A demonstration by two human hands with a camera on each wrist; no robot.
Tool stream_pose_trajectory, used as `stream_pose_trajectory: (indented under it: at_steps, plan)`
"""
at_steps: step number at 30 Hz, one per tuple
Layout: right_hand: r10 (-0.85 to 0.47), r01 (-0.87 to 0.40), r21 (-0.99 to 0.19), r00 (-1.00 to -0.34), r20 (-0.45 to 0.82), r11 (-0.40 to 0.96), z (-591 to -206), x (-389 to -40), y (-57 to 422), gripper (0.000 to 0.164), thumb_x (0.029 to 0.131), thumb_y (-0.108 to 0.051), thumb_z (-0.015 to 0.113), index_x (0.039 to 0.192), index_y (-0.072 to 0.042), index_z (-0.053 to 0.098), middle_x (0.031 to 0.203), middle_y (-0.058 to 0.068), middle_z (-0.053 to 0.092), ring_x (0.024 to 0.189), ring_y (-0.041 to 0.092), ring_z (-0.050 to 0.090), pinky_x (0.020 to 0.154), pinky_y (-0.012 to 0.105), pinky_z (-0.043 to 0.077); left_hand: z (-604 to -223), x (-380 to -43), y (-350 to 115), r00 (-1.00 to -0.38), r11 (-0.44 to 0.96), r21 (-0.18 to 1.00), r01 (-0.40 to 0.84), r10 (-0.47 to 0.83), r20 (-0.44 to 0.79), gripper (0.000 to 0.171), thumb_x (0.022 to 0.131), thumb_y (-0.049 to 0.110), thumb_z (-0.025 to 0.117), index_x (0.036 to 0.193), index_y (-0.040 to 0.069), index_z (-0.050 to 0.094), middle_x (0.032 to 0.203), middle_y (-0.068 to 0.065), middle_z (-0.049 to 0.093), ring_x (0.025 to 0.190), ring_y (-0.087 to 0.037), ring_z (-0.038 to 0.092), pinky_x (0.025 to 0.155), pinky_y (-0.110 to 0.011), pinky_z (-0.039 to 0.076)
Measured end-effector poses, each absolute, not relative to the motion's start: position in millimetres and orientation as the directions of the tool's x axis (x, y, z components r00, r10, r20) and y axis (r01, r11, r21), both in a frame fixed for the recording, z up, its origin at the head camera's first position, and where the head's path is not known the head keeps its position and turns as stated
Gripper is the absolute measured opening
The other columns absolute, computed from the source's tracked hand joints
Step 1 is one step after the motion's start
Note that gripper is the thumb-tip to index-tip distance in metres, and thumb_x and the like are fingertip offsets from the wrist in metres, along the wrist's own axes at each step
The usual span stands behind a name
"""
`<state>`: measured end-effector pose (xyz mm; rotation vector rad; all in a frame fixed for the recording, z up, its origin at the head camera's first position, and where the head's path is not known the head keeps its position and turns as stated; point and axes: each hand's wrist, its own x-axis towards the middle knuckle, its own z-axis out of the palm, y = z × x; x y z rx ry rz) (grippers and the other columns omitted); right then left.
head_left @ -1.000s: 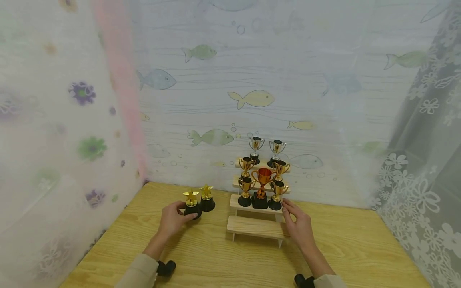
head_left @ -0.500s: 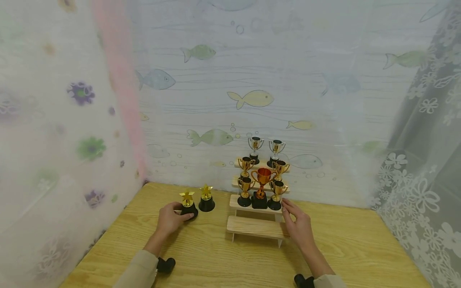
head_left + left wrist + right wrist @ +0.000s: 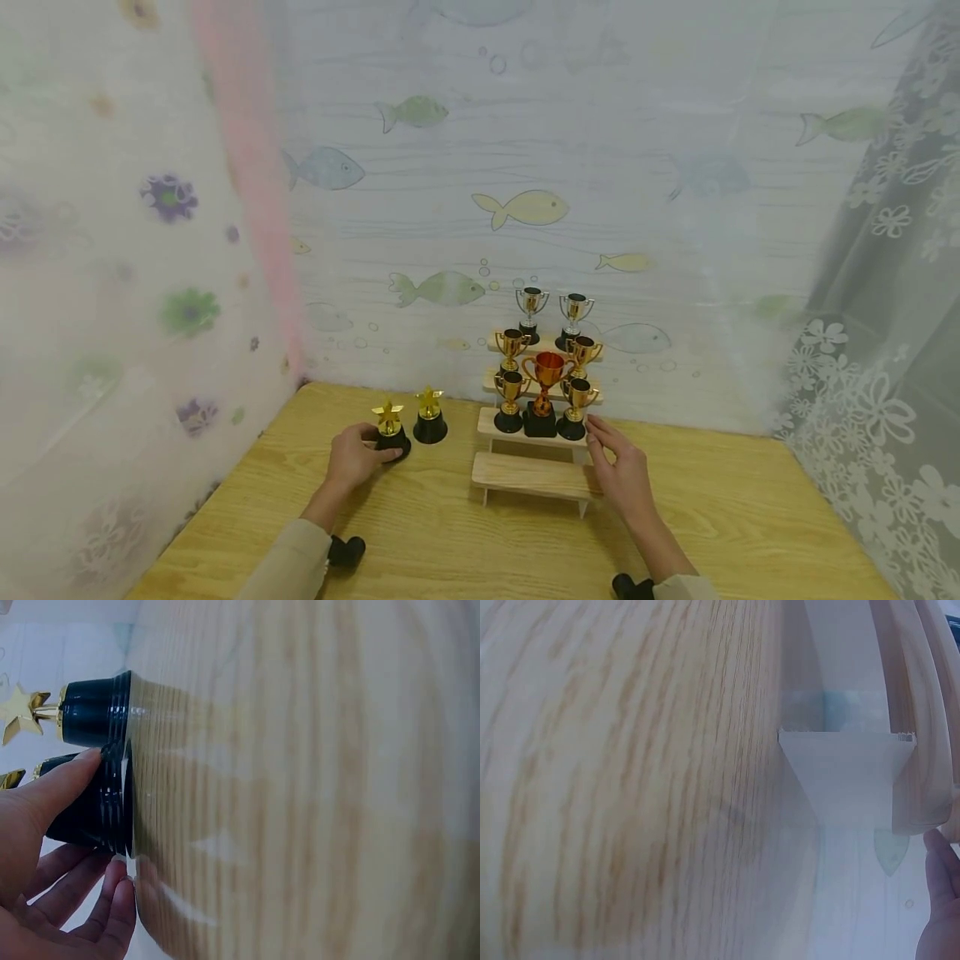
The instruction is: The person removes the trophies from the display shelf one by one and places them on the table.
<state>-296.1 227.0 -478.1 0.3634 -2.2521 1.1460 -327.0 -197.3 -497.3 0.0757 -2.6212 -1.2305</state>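
My left hand (image 3: 354,457) grips the black base of a gold star trophy (image 3: 390,419) on the table's left side, thumb in front. In the left wrist view, its black base (image 3: 82,802) is right at the tabletop, thumb on one side and fingers on the other. A second star trophy (image 3: 430,417) stands upright just to its right. My right hand (image 3: 622,471) is at the right end of the wooden tiered stand (image 3: 525,471), beside a small gold cup (image 3: 578,402). In the right wrist view, its fingertips (image 3: 934,841) touch a shelf's rounded end.
On the stand's third tier, an orange cup (image 3: 547,373) stands between small gold cups, including the left one (image 3: 511,392). More cups fill the upper tiers, with silver-handled ones (image 3: 531,307) on top. The lowest tier is bare wood. Behind the table (image 3: 450,533) hangs a fish-print curtain (image 3: 525,125).
My left hand has drawn the held star trophy a little to the left, widening the gap to the other star trophy. My right hand has stayed at the stand.
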Motion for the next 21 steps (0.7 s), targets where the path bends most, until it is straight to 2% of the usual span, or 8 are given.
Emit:
stream_pose_trajectory:
  at_steps: [11, 21]
  plan:
    - [0.013, -0.47, -0.644, -0.802, 0.597, 0.603, -480.2, -296.6, 227.7, 0.03, 0.105, -0.009, 0.058, 0.129, 0.006, 0.068, 0.138, 0.018, 0.063, 0.128, 0.041, 0.058, 0.099, 0.06, 0.048, -497.4, -326.9, -195.7, -0.963, 0.683, 0.726, 0.083, -0.132, 0.234, 0.05, 0.075, 0.016, 0.091, 0.11, -0.011, 0.069, 0.108, -0.026, 0.07, 0.106, -0.046, 0.064, 0.092, -0.058, 0.05]
    - [0.012, -0.482, -0.632, -0.789, 0.614, 0.607, -480.7, -297.1, 227.5, 0.029, 0.104, -0.009, 0.059, 0.127, 0.006, 0.068, 0.137, 0.016, 0.064, 0.126, 0.04, 0.06, 0.098, 0.059, 0.048, -496.4, -319.2, -199.7, -0.97, 0.698, 0.715, 0.047, -0.138, 0.199, 0.064, 0.075, 0.024, 0.092, 0.121, -0.011, 0.064, 0.118, -0.03, 0.067, 0.113, -0.05, 0.061, 0.094, -0.06, 0.049]
